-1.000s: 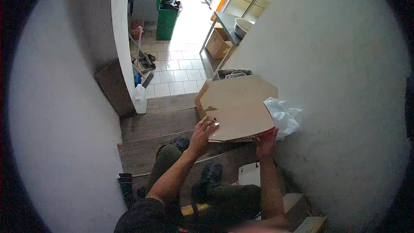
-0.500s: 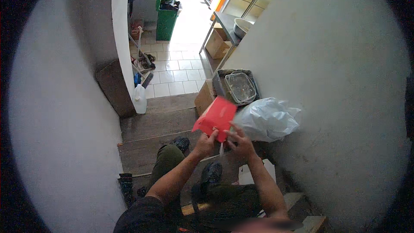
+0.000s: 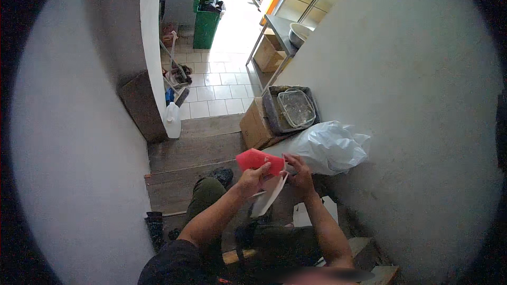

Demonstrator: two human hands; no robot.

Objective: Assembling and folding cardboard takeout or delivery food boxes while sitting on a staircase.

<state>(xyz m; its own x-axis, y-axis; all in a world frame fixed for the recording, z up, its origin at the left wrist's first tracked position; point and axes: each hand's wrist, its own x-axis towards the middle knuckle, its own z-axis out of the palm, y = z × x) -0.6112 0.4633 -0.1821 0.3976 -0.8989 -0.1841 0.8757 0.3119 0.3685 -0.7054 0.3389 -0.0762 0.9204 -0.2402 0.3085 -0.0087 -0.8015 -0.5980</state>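
A red cardboard box (image 3: 261, 161) with a white inner side is held in front of me above the steps. One white flap (image 3: 271, 196) hangs down from it, hiding part of my shoe. My left hand (image 3: 254, 177) grips its near left side, with the thumb pressed on the red face. On the opposite edge, the fingers of my right hand (image 3: 299, 175) are bent around the cardboard by the flap. The underside of the box and some fingertips are hidden.
Right of the steps lie a white plastic bag (image 3: 335, 148) and a brown carton (image 3: 257, 124) with a dark tub (image 3: 272, 106) holding a clear container. White cardboard (image 3: 327, 212) rests near my right forearm. A white jug (image 3: 172, 120) stands by the left wall, a green bin (image 3: 206, 27) farther off.
The red box has tipped and folded in my hands, so its white flap now swings down toward me. My right hand has shifted slightly, staying at the box's right edge.
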